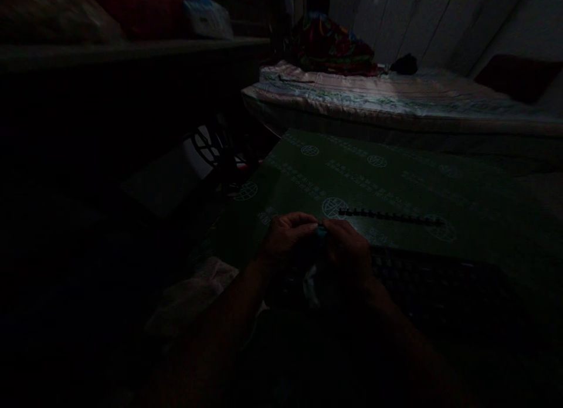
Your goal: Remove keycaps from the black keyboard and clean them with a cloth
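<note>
The scene is very dark. My left hand [288, 239] and my right hand [347, 252] are held together at the near edge of a green printed sheet [396, 185]. Both pinch a small bluish piece of fabric [321, 233] between their fingertips; a pale part of it [311, 288] hangs below the hands. A thin dark strip with small teeth [391, 217] lies on the green sheet just beyond my right hand, running to the right.
A bed with a pale patterned cover [396, 97] stands behind the sheet, with a heap of colourful cloth [334, 47] on it. A dark shelf [132, 47] runs at the left. Pale cloth [193, 296] lies low at the left.
</note>
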The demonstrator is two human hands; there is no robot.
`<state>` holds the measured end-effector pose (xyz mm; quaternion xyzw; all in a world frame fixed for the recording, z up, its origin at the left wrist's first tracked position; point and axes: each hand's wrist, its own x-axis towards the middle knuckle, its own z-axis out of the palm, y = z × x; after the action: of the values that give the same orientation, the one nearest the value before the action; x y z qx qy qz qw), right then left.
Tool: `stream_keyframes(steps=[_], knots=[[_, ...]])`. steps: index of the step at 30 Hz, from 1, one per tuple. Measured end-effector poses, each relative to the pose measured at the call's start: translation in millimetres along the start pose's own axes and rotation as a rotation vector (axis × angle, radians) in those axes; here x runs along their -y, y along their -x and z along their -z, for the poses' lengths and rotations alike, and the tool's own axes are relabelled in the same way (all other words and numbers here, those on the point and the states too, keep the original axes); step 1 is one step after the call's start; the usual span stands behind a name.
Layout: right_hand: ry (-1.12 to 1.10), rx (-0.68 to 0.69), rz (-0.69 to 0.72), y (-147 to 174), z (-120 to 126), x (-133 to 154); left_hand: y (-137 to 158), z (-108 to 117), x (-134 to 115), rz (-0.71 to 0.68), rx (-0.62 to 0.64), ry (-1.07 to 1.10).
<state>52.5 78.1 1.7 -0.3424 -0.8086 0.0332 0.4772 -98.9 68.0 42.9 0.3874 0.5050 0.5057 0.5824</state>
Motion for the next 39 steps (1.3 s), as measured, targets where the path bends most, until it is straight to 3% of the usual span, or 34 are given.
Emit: stream_keyframes(steps=[7, 11, 13, 24, 32, 39], knots=[[-0.135, 0.042, -0.152, -5, 8, 4, 2, -3, -1, 0.020, -0.017, 0.029], [-0.215, -0.018, -0.417, -10, 14, 12, 2, -4, -1, 0.037, -0.026, 0.026], [-0.219, -0.053, -0.480, -12, 15, 15, 2, -4, -1, 0.037, -0.030, 0.009], [-0.139, 0.107, -0.212, -15, 14, 19, 2, 0, -2, -0.001, -0.014, -0.026], [-0.040, 0.166, -0.061, 0, 4, -5, 1, 1, 0, 0.012, -0.006, -0.041], [0.004, 0.184, -0.144, -2, 10, -1, 1, -1, 0, -0.030, -0.033, -0.089]])
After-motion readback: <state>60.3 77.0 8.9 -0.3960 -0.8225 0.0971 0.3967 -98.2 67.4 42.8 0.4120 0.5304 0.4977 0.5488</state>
